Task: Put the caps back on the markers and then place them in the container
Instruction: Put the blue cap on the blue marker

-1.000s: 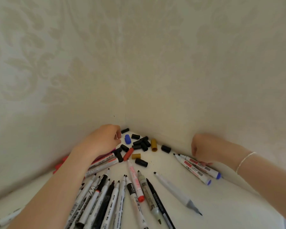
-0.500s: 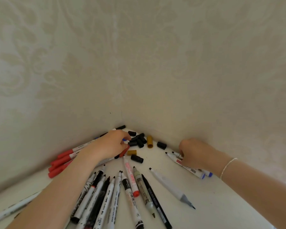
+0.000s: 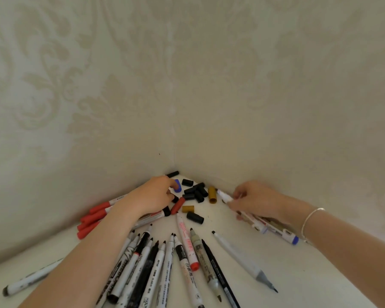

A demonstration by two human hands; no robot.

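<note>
I see markers (image 3: pixel 188 245) smooth plastic, slight sheen; caps (image 3: pixel 195 193) matt plastic; wallpaper (image 3: pixel 98 90) embossed, matt; tabletop (image 3: pixel 298 274) smooth, matt white.

- A pale bench (image 3: pixel 298 283) runs into a far corner between two patterned walls;
- loose black caps (image 3: pixel 196 192) lie clustered in that corner, with a blue cap (image 3: pixel 177 189), two mustard caps (image 3: pixel 212 194) and a red cap (image 3: pixel 177 206) beside them;
- red-capped markers (image 3: pixel 91 221) lie along the left wall;
- uncapped markers (image 3: pixel 156 267) fan out across the near middle;
- a grey-ended marker (image 3: pixel 242 258) lies apart to their right;
- blue-ended markers (image 3: pixel 278 232) lie by the right wall;
- one marker (image 3: pixel 29 280) lies alone near left.
</note>
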